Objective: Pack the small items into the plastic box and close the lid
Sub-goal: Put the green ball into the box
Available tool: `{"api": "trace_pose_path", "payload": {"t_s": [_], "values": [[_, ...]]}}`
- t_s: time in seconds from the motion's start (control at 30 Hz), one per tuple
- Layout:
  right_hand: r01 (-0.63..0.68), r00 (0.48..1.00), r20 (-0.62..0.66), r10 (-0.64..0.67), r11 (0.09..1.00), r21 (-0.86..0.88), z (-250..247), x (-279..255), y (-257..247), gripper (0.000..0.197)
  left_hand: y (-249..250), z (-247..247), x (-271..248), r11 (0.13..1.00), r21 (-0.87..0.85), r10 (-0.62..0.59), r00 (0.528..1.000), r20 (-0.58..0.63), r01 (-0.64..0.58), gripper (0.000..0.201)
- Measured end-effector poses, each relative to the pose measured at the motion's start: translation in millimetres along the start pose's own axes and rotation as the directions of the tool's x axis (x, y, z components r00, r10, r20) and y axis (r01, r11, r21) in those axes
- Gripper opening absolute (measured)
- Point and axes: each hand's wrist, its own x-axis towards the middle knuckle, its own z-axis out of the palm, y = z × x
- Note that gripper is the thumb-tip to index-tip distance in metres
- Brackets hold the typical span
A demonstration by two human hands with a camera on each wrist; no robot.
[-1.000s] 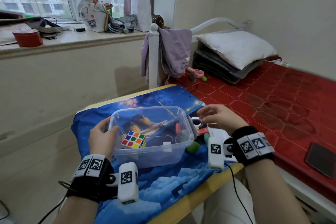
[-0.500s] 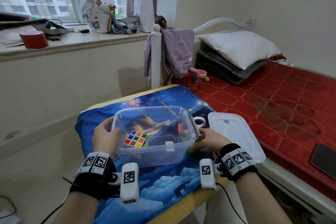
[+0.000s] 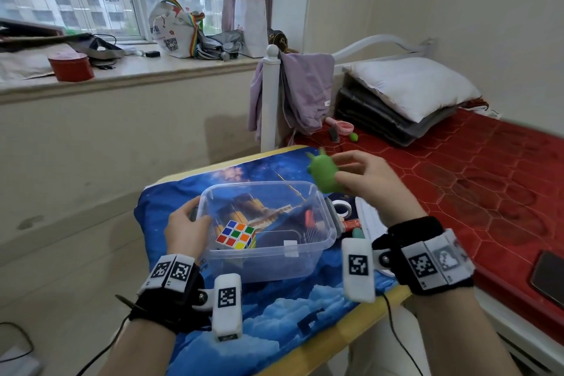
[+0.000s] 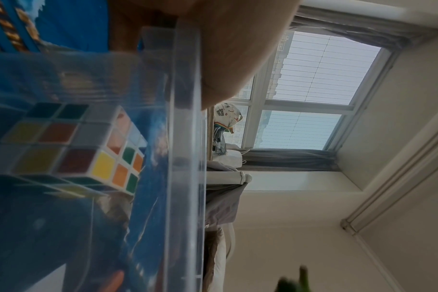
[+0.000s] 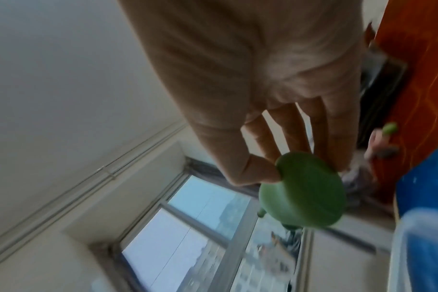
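The worktop point(image 3: 360, 311), covered by a blue printed cloth point(image 3: 274, 308), is seen at lower centre of the head view. The clear plastic box point(image 3: 265, 259) is set on the cloth, lid off. The white lid point(image 3: 367, 217) is partly hidden at the right of the box, behind the right wrist. A colour cube point(image 3: 236, 234) is seen inside the box near its left wall. The left hand point(image 3: 186, 227) is clasped on the box's left rim. A green toy point(image 3: 323, 172) is held above the box's upper right corner, pinched in the grip of the right hand point(image 3: 366, 183).
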Motion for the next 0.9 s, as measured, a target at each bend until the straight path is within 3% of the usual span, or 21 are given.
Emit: {"api": "trace_pose_path", "payload": {"t_s": [0.07, 0.13, 0.3, 0.37, 0.6, 0.8, 0.9], "values": [[0.029, 0.979, 0.204, -0.023, 0.999, -0.023, 28.7, -4.3, -13.2, 0.035, 1.0, 0.2, -0.6, 1.0, 0.001, -0.007, 1.0, -0.004, 0.007, 0.051], [0.067, 0.924, 0.381, -0.019, 0.992, -0.112, 62.4, -5.6, -15.6, 0.031, 3.1, 0.6, -2.3, 1.0, 0.012, -0.013, 1.0, -0.004, 0.013, 0.052], [0.196, 0.767, 0.633, 0.105, 0.901, -0.387, 124.3, -4.1, 6.6, 0.031, 5.9, 0.0, -3.8, 0.999, 0.032, -0.009, 1.0, -0.009, 0.009, 0.052], [0.19, 0.747, 0.65, 0.139, 0.893, -0.409, 128.8, -4.3, 10.8, 0.033, 5.4, -0.5, -3.6, 0.999, 0.036, -0.01, 1.0, -0.01, 0.01, 0.052], [0.14, 0.755, 0.632, 0.171, 0.901, -0.411, 115.4, 2.0, 14.8, 0.036, 2.8, 0.2, -1.6, 0.999, 0.045, -0.002, 1.0, -0.008, 0.002, 0.051], [0.157, 0.689, 0.678, 0.256, 0.861, -0.484, 122.3, -1.7, 11.5, 0.04, 2.7, 0.2, -1.1, 1.0, 0.029, 0.002, 1.0, -0.003, -0.002, 0.051], [0.166, 0.715, 0.659, 0.234, 0.858, -0.486, 122.1, -1.8, 8.4, 0.044, 2.9, -0.1, -1.9, 1.0, 0.024, -0.006, 1.0, 0.001, 0.006, 0.052]]}}
